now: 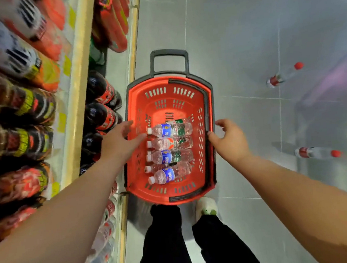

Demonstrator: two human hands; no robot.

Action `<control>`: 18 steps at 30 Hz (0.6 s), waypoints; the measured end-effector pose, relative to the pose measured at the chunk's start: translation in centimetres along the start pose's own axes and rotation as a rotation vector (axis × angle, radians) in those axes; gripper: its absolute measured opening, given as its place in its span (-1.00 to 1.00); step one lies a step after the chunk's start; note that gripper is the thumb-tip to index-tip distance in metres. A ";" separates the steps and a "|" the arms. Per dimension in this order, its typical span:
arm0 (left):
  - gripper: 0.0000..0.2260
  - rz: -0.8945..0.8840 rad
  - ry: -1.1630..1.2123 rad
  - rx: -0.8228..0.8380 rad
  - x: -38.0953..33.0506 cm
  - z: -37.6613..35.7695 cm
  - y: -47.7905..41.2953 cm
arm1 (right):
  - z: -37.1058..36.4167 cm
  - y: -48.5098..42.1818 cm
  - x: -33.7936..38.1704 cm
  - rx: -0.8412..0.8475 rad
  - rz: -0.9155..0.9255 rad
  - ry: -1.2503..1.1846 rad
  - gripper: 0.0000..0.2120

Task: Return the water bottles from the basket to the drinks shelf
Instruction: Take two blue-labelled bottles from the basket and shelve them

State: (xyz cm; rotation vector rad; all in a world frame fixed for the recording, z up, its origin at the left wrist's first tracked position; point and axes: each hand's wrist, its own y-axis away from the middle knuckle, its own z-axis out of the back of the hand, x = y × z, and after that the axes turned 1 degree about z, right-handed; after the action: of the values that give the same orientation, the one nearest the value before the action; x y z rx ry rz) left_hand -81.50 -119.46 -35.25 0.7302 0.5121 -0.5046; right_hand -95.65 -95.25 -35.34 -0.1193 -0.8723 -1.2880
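A red shopping basket (186,100) with black rim and handle stands on the floor beside the shelves. Several clear water bottles (171,156) with white caps lie side by side in its bottom, some with blue labels, some with green. My left hand (119,141) reaches over the basket's left rim, fingers spread, fingertips close to the topmost bottle's cap (149,130); it holds nothing. My right hand (229,138) hovers at the basket's right rim with fingers loosely curled, holding nothing. The drinks shelf (77,111) runs along the left.
The shelves on the left hold dark cola bottles (101,91) and orange packs. Two clear bottles with red caps, one (283,75) farther away and one (316,152) closer, lie on the grey tiled floor to the right. My legs and a white shoe (206,207) stand just behind the basket.
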 end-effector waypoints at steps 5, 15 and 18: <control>-0.63 -0.042 0.076 0.021 -6.8 4.1 5.0 | 7.8 2.6 7.4 0.033 0.044 0.005 -0.65; -0.67 -0.010 0.266 -0.183 -17.9 3.4 8.9 | 19.0 -0.8 10.0 0.179 0.258 0.108 -0.72; -0.68 0.050 0.380 -0.315 -20.2 2.1 10.0 | 21.7 -3.5 10.8 0.259 0.364 0.101 -0.70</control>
State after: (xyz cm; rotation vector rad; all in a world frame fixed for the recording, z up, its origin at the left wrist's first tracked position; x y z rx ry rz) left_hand -90.43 -109.55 -16.96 0.5341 0.9038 -0.2278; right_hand -109.29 -93.29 -15.11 -0.0064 -0.8767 -0.8282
